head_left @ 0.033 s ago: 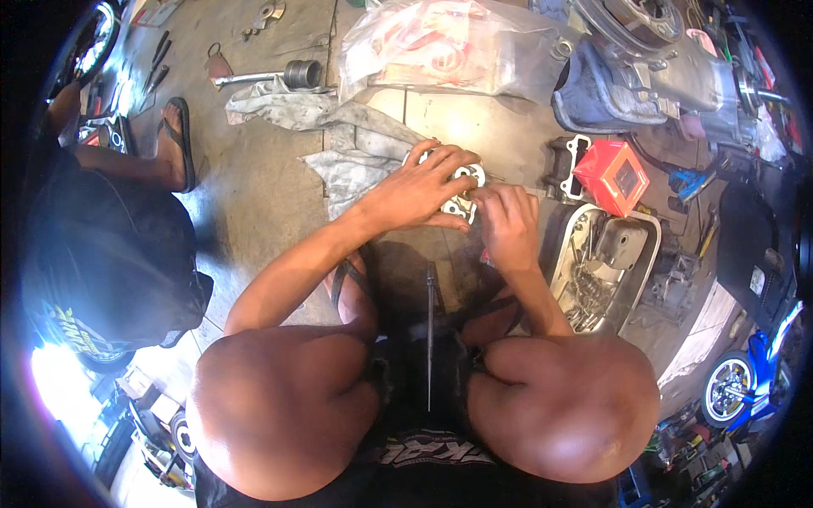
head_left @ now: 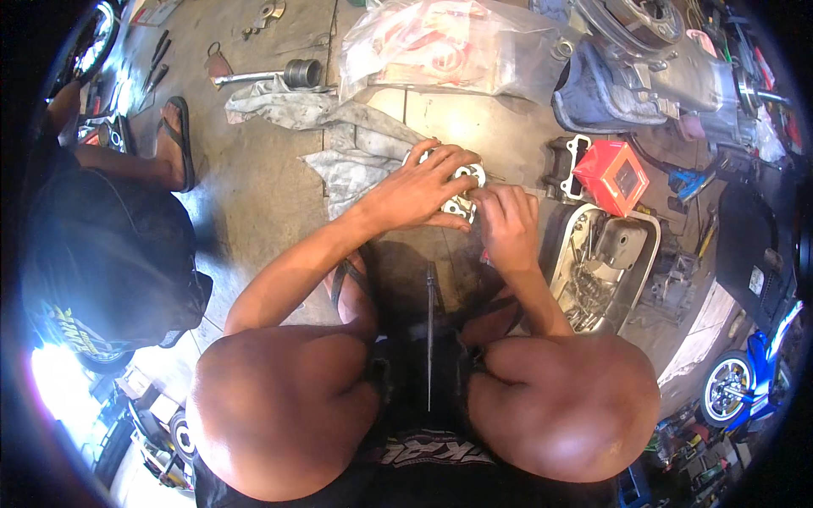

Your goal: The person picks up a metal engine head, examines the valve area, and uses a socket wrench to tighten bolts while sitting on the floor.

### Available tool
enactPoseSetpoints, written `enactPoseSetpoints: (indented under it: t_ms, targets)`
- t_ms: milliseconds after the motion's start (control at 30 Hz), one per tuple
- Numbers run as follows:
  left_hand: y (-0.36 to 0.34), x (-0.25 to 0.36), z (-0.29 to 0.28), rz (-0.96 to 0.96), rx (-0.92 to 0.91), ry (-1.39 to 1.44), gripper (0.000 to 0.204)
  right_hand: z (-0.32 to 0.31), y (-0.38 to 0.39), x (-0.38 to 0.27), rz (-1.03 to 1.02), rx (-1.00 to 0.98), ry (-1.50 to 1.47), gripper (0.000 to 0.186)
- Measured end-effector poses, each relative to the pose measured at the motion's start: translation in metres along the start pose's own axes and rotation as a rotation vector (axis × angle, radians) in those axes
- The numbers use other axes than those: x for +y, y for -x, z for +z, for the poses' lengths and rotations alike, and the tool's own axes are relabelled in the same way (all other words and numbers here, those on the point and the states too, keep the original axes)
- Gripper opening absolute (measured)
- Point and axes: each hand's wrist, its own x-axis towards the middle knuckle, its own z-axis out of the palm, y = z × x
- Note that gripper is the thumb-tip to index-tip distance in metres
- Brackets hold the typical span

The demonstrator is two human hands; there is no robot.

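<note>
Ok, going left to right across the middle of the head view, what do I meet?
Sandalled foot → grey rag → left hand → right hand → red box → blue motorbike.

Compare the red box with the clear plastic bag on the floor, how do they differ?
The red box is small, rigid and opaque; the clear plastic bag is larger, limp, crumpled and see-through. The box sits right of the hands, the bag lies beyond them. Both rest on the concrete floor.
</note>
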Motion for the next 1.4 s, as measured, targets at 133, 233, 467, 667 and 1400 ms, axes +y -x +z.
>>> enactPoseSetpoints:
  t_ms: [133, 233, 467, 667, 1400]
  targets:
    - [-0.002, 0.0, 0.001, 0.012, 0.026, 0.008, 0.063, -0.009, -0.004, -0.007, -0.014, -0.029, 0.093, 0.023]
    - [0.001, 0.0, 0.0, 0.01, 0.029, 0.001, 0.061, -0.009, -0.005, -0.014, -0.008, -0.05, 0.126, 0.022]
    - [0.003, -0.002, 0.003, 0.008, 0.028, 0.011, 0.059, -0.008, 0.006, -0.012, 0.008, -0.075, 0.047, 0.029]
    - [0.001, -0.001, 0.002, 0.018, 0.026, -0.004, 0.059, 0.004, 0.021, -0.005, -0.012, -0.016, 0.096, 0.038]
    - [0.025, 0.004, 0.012, -0.035, 0.164, 0.013, 0.055, 0.01, 0.01, 0.007, 0.239, 0.156, -0.309, 0.035]
